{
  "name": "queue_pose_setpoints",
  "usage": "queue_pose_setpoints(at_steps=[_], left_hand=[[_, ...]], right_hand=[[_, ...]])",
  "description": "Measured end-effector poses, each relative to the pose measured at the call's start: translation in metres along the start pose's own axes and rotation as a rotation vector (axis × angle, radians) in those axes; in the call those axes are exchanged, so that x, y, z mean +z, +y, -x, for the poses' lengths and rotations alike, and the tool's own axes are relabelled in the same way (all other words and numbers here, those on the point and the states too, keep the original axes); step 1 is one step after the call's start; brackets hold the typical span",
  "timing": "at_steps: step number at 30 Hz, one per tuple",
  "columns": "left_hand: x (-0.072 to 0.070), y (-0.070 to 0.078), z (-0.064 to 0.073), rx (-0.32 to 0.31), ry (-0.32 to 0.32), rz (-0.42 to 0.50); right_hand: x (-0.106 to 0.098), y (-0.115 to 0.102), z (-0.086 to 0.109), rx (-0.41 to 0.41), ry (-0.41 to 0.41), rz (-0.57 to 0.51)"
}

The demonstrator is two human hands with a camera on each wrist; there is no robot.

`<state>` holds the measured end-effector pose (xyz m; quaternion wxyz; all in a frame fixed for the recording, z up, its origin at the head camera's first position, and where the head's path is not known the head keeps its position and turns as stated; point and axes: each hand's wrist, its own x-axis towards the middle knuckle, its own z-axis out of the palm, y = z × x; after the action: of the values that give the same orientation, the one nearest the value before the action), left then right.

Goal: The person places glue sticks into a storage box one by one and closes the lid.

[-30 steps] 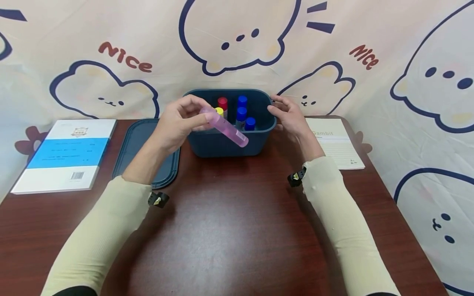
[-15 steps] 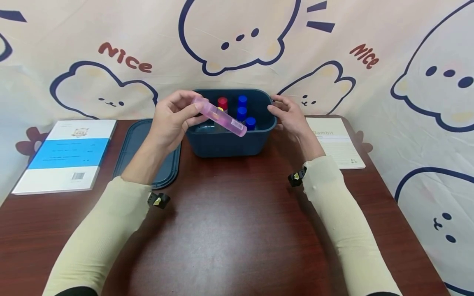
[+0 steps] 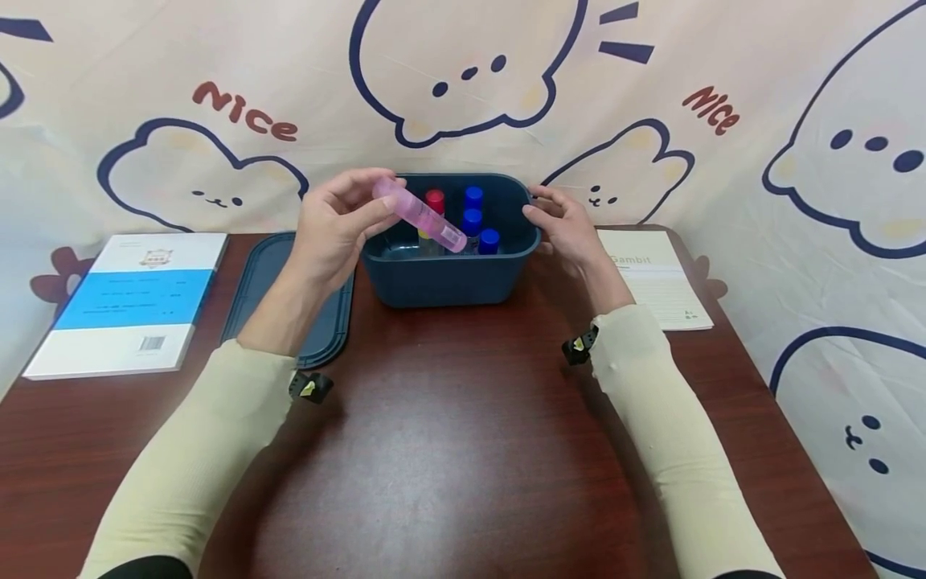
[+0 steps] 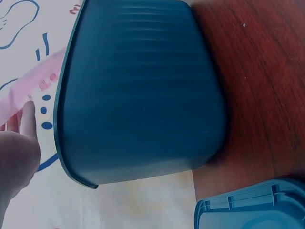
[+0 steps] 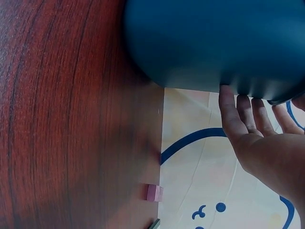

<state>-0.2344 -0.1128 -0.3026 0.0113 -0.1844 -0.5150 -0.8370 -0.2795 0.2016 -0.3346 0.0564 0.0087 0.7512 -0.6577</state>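
In the head view, my left hand (image 3: 336,221) pinches the upper end of a pink translucent tube (image 3: 419,213) with a small label near its lower end. Tilted down to the right, the tube hangs over the open dark blue bin (image 3: 444,281). Inside the bin stand several capped tubes: one with a red cap (image 3: 435,199), others with blue caps (image 3: 473,198), and a yellow-capped one partly hidden behind the pink tube. My right hand (image 3: 567,225) holds the bin's right end, thumb over the rim and fingertips against the outer wall, as the right wrist view also shows.
The bin's lid (image 3: 325,338) lies on the brown table (image 3: 448,434), left of the bin. A white and blue book (image 3: 126,305) lies farther left, and a notepad (image 3: 658,281) lies to the right. A patterned cloth (image 3: 463,153) hangs behind the table.
My left hand has moved up and slightly left, lifting the pink tube away from the bin's front wall. The right hand and the bin have stayed in place.
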Motion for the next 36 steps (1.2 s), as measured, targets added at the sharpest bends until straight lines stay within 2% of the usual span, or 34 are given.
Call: queue_pose_setpoints(at_steps=[8, 11, 18, 22, 28, 36], left_hand=[[0.001, -0.005, -0.003, -0.026, -0.008, -0.135], [0.003, -0.007, -0.006, -0.046, -0.025, -0.239], [0.004, -0.007, -0.014, -0.180, -0.063, -0.524], [0.004, -0.007, -0.019, -0.219, -0.093, -0.646], [0.002, -0.005, -0.024, -0.292, -0.152, -0.766], [0.007, -0.007, -0.029, -0.320, -0.248, -0.930]], right_hand=[[0.000, -0.001, 0.000, 0.007, 0.001, -0.002], [0.000, 0.000, 0.000, 0.007, 0.003, -0.002], [0.000, 0.000, 0.000, 0.000, -0.001, 0.002], [0.000, 0.000, 0.001, -0.010, -0.005, 0.006], [0.000, 0.002, 0.000, -0.014, -0.010, 0.006], [0.000, 0.001, -0.001, -0.014, -0.008, 0.005]])
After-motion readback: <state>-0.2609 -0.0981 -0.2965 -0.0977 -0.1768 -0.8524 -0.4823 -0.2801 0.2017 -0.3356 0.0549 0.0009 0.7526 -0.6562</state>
